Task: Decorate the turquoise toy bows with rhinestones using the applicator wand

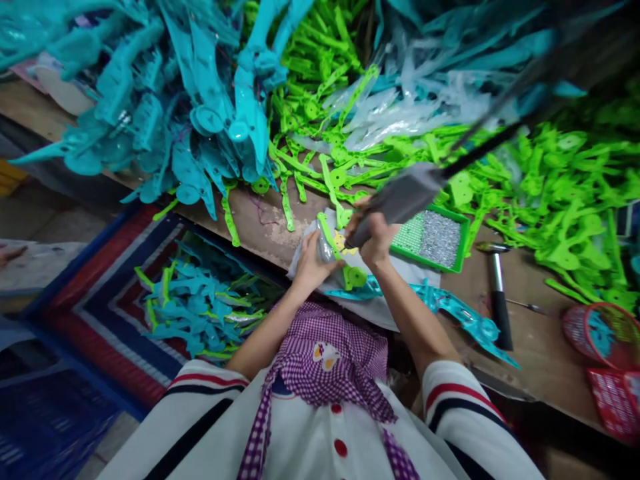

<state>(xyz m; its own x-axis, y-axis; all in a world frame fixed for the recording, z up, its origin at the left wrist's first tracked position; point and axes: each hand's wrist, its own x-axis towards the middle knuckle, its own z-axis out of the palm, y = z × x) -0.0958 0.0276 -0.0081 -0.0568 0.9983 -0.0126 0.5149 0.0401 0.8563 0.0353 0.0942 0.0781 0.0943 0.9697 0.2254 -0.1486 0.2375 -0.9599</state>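
Both hands met at the bench edge, dead centre. The left hand (311, 261) was clamped round a green part (334, 248) with a clear piece against it, pinning it on the white sheet (400, 267). The right hand (376, 240) sat just at 3 o'clock of the left, closed on the grip of a grey power tool (400, 197), whose cord ran away toward 2 o'clock.

The part's long axis ran roughly 11 to 5 o'clock, its round foot showing below the hands at 5. The tool's nose pointed down toward 8 o'clock, onto the part, right beside the left fingers; whether it touched, I couldn't tell.

The screw tray (434, 239) lay just at 3 o'clock of the right hand, the hammer (497, 293) further out at 4. A teal part (450, 310) lay near the right forearm.
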